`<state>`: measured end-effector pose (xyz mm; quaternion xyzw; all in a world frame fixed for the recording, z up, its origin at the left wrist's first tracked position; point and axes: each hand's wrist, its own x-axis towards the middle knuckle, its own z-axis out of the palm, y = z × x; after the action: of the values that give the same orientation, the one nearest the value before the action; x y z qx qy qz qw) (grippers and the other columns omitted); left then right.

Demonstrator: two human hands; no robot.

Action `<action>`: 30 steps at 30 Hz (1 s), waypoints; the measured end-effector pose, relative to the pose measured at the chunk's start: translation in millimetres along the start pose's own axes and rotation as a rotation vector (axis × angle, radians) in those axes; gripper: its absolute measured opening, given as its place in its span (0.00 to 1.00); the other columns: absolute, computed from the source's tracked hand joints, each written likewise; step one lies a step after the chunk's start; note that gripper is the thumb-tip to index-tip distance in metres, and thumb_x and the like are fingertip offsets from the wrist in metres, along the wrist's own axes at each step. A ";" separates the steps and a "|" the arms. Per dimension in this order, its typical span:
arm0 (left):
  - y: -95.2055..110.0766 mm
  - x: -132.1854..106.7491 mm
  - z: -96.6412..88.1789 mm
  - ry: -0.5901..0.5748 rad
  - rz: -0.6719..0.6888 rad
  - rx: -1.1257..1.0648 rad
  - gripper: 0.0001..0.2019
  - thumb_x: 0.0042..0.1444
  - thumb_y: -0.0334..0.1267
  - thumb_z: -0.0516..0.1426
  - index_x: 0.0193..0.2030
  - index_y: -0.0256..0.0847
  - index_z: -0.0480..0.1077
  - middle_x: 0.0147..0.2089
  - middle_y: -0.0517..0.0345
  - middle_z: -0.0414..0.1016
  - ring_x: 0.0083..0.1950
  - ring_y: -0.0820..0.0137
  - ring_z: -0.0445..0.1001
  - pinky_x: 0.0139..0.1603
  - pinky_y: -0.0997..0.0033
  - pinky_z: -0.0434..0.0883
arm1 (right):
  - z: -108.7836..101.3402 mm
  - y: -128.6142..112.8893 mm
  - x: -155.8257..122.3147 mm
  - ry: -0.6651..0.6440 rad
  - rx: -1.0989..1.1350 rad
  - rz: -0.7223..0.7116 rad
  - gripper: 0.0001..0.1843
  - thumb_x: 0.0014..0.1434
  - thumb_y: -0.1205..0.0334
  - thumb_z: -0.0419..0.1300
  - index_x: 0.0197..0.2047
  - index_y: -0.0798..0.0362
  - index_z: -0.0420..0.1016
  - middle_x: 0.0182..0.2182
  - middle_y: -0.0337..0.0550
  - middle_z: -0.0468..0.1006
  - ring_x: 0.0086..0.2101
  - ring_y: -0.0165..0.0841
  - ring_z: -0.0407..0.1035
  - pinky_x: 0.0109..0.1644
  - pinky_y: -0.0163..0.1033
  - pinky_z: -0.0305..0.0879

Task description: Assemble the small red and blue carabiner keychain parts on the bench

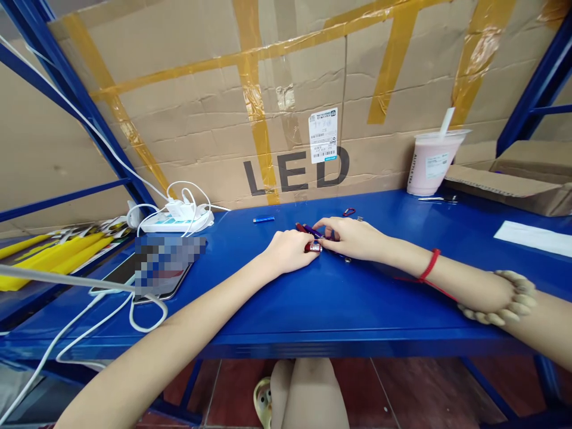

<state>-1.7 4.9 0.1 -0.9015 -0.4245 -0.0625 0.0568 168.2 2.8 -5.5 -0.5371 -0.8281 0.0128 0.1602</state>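
My left hand (292, 251) rests on the blue shelf, its fingers closed around a small red cylinder (315, 246) with a pale label; the cylinder's end pokes out near the thumb. Close beside it, my right hand (353, 237) has its fingers curled and its thumb near the red cylinder's end. Whatever those fingertips pinch is too small to make out. A purple cylinder (311, 230) lies between the two hands, partly covered by fingers. Behind it shows another red piece (300, 227). Farther left lies a small blue cylinder (263, 219), and a red carabiner (349, 211) is beyond my right hand.
On the left are a white power strip (179, 221) with cables, a phone (174, 277) and yellow-handled items (62, 253). A pink drink cup (433, 164), an open carton (513, 179) and white paper (536, 239) stand right. Large cardboard (201, 131) backs the shelf (357, 310).
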 end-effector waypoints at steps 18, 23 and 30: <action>-1.2 -2.0 1.8 0.030 0.013 0.018 0.15 0.57 0.43 0.45 0.34 0.41 0.70 0.35 0.53 0.76 0.39 0.61 0.75 0.36 0.67 0.70 | -3.3 -1.9 0.7 -0.030 0.027 0.020 0.18 0.56 0.55 0.51 0.50 0.47 0.66 0.34 0.37 0.77 0.33 0.31 0.70 0.28 0.33 0.57; -1.5 -2.1 2.4 0.048 0.027 0.006 0.14 0.57 0.43 0.45 0.33 0.41 0.70 0.36 0.53 0.76 0.39 0.61 0.75 0.35 0.67 0.70 | -3.6 -2.7 0.2 -0.032 0.032 0.014 0.18 0.56 0.55 0.51 0.50 0.48 0.67 0.34 0.37 0.77 0.32 0.31 0.70 0.28 0.34 0.57; -0.1 -2.1 0.3 0.022 0.004 0.005 0.15 0.57 0.44 0.46 0.35 0.41 0.71 0.36 0.53 0.76 0.40 0.62 0.75 0.36 0.68 0.69 | -3.7 -2.6 0.4 -0.035 0.035 0.005 0.18 0.56 0.55 0.51 0.50 0.48 0.67 0.34 0.37 0.77 0.32 0.31 0.70 0.28 0.34 0.57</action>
<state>-3.1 3.4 -0.5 -0.9013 -0.4224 -0.0713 0.0639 166.8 1.5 -1.4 -0.5358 -0.8292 0.0371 0.1549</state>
